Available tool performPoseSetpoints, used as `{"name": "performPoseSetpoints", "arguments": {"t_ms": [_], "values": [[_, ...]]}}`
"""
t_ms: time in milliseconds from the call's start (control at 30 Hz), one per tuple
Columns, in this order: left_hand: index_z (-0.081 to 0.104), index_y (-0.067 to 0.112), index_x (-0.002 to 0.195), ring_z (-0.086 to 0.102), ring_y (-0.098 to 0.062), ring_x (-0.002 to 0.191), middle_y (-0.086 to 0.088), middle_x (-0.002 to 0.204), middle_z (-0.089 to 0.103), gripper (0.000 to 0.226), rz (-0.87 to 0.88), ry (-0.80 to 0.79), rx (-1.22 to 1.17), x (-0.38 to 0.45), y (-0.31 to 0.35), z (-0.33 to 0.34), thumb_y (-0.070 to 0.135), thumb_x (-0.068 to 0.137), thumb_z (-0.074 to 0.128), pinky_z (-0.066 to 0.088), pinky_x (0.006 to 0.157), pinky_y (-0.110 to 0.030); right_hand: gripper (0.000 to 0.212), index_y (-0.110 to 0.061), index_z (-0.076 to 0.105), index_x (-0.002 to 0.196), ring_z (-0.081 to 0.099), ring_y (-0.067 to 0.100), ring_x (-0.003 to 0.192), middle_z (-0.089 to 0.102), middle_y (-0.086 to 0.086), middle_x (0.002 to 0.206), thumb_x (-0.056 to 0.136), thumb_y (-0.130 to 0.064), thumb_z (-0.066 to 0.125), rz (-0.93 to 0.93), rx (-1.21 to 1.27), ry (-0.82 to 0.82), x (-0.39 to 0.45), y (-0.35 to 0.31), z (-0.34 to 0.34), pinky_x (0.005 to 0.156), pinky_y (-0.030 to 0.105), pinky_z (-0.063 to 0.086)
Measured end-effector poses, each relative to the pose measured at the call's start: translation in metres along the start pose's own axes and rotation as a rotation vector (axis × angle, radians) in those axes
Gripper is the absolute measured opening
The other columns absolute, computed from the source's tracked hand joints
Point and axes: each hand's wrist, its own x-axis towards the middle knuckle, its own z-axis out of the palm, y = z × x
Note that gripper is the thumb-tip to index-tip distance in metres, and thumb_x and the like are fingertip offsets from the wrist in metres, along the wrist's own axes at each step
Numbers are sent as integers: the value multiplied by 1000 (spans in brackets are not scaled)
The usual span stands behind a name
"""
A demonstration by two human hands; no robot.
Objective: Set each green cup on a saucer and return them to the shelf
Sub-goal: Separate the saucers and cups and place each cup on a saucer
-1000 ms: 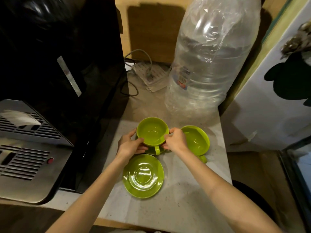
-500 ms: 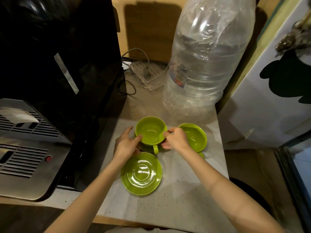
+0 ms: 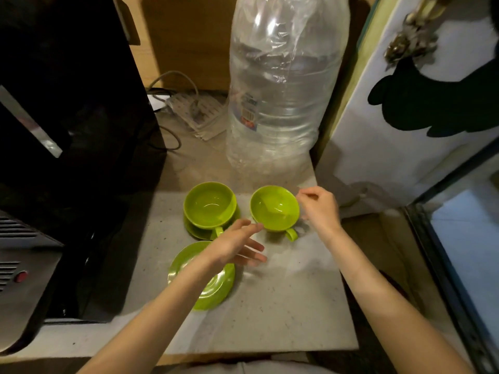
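One cup seated, the second about to be picked up.

The left cup point(image 3: 209, 205) sits on its saucer point(image 3: 198, 231) near the surface's point(image 3: 283, 306) back edge; the right cup point(image 3: 275, 207) stands bare beside it, likely bound for the empty saucer point(image 3: 205, 282) in front. Left hand point(image 3: 233, 245) and right hand point(image 3: 320, 207) flank it, fingers loosely spread, holding nothing.

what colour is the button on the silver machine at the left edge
Red: the small round button on the silver machine, seen in the head view.
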Motion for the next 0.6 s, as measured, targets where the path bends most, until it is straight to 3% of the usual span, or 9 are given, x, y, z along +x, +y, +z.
{"name": "performPoseSetpoints", "arguments": {"t_ms": [67,133,167,267,333,433,533,600], "values": [[12,21,144,66,-25,73,-26,117,57,69,-20,-4,-91,13,-6,7,32,88,51,56,60,-30,29,-7,64,107,56,20,88,65,11,101,79,-17,65,64,-55,-16,0,14,-2,87,40,49],[4,22,145,65,-25,71,-26,119,54,73,-16,36,-177,27,-9,11,28,89,50,56,63,-30,30,-15,57,110,57,21,81,61,15,110,82,-22,63,210,39,-119,-2,21,1,76,41,52],[4,22,145,65,-23,67,-24,116,55,72,-15,62,-210,34,-9,13,26,90,50,56,64,-30,25,-18,53,109,57,19,74,59,14,108,85,-23,59,287,123,-182,-5,22,4,66,35,52],[22,18,142,67,-16,57,-17,101,61,58,27,106,-302,51,-13,16,19,90,49,56,59,-24,22,-17,47,114,54,13,64,53,10,103,92,-18,50,356,215,-290,-13,20,7,52,27,47],[38,11,134,68,-18,67,-15,95,64,45,76,124,-302,56,-15,18,13,90,48,56,60,-22,22,-15,46,113,52,14,61,51,12,103,92,-9,48,333,221,-294,-16,22,9,49,29,48],[48,5,122,64,-23,81,-16,97,63,34,106,156,-336,58,-15,20,6,88,47,55,66,-21,23,-14,46,107,52,16,59,52,14,98,89,0,45,321,209,-267,-15,25,9,37,21,48],[51,4,117,63,-21,75,-12,84,62,30,121,171,-341,52,-13,24,3,87,48,55,62,-18,28,-10,51,113,54,16,61,56,12,91,86,-1,48,304,163,-257,-14,27,7,47,26,51],[52,2,117,62,-19,73,-10,79,62,31,151,190,-341,46,-13,25,3,87,49,55,64,-19,28,-12,52,113,56,17,65,57,13,98,86,-2,49,300,166,-257,-16,26,4,54,30,52]]}}
